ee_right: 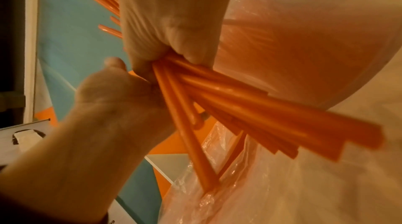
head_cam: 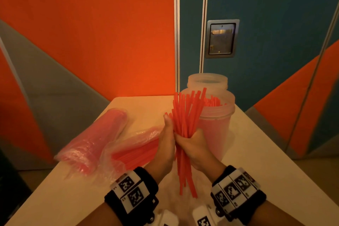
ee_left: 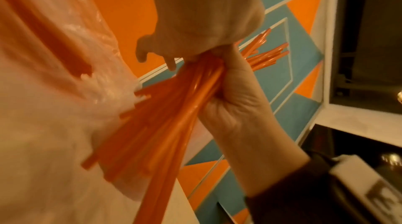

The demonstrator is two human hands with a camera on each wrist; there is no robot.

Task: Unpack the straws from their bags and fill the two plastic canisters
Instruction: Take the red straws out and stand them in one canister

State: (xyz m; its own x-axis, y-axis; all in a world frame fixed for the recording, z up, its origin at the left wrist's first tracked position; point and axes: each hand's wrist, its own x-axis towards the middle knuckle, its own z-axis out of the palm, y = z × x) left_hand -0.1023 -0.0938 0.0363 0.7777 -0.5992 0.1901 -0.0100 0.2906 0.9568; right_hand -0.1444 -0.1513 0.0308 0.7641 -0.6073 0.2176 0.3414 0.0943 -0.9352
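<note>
Two hands on one straw bundle (head_cam: 184, 130) just before the full canister (head_cam: 213, 115): right hand (head_cam: 194, 146) clenched around it, left hand (head_cam: 166, 143) flat-fingered against it. Likely slippage from splayed, uneven ends; smooth, thin, rigid tubes. Crinkly clear bags (head_cam: 117, 150) left of canister on desk (head_cam: 256, 152); empty canister (head_cam: 207, 82) behind.

Right hand (ee_left: 237, 100) around fanned red straws (ee_left: 165, 116), left hand (ee_left: 204, 9) alongside

Dim warm light; wrist views blurred, perhaps by motion, edges warped
</note>
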